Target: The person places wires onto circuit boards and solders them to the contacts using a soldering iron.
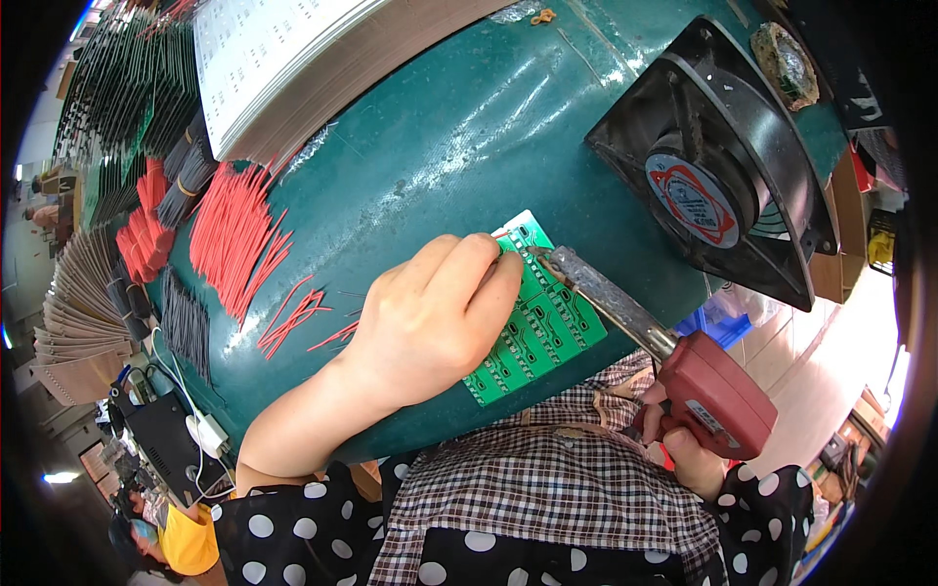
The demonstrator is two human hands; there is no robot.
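Soldering gun [721, 396] over circuit board [552, 342]

The right hand [692, 461] grips the red gun. The left hand [430, 313] curls over the green board on the desk [391, 220]; whether it pinches anything is hidden. Beyond stands a black fan [692, 200].
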